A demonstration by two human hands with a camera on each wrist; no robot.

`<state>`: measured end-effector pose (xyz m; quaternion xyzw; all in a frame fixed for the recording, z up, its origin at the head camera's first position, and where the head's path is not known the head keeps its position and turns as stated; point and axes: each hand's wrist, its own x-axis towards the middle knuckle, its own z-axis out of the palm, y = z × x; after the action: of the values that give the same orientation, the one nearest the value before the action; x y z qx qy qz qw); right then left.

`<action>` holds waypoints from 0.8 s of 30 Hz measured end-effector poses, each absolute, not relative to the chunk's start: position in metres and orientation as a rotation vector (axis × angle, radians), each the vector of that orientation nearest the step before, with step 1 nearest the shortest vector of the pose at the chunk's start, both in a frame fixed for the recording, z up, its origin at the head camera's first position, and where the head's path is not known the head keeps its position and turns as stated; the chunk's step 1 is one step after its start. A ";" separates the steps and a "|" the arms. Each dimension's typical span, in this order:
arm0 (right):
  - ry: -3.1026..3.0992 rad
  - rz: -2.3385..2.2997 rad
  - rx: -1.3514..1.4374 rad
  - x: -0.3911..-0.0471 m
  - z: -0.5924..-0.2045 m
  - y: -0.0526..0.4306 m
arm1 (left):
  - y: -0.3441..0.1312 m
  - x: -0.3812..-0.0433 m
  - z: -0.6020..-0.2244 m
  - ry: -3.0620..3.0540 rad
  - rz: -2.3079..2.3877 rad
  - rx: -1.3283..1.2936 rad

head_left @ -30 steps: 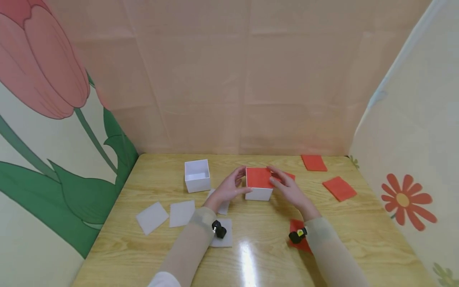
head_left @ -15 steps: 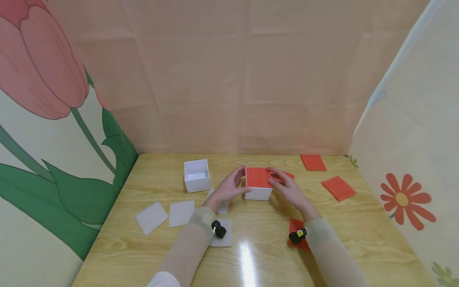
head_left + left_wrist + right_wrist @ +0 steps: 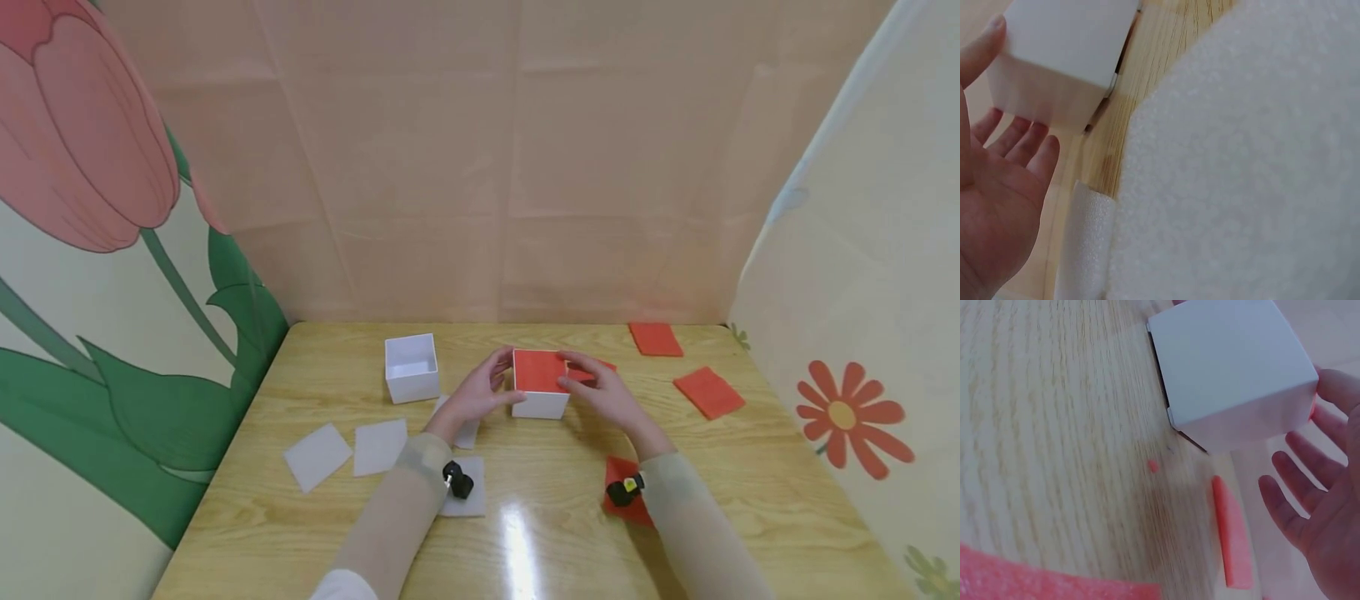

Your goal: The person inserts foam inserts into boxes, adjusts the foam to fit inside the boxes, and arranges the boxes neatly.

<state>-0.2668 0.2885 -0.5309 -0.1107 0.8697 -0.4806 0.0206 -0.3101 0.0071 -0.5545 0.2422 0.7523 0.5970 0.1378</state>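
The white box (image 3: 540, 406) stands on the desk (image 3: 562, 533) between both hands, a red square (image 3: 537, 370) level with its top. The left hand (image 3: 477, 397) has a wide, relaxed grip, thumb by the front, fingertips at the left side. The right hand's (image 3: 606, 400) grip is equally loose, thumb and forefinger at the red square's right edge.

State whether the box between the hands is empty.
Not empty: a red square spans the top of the box, inside its white rim. Cannot tell what lies beneath.
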 end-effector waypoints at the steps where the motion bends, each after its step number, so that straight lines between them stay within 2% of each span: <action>1: 2.696 -1.484 -0.343 -0.267 -0.530 0.288 | 0.007 -0.310 -0.555 2.168 1.735 0.703; 13: 2.827 -1.211 -0.359 -0.268 -0.514 0.283 | 0.007 -0.309 -0.556 2.162 1.732 0.694; 24: 2.919 -0.975 -0.250 -0.268 -0.496 0.272 | 0.006 -0.310 -0.555 2.164 1.732 0.706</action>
<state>-0.2683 0.2724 -0.4961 -0.0810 0.9450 -0.3157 0.0269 -0.3101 0.0064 -0.5552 0.2444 0.7492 0.5995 0.1400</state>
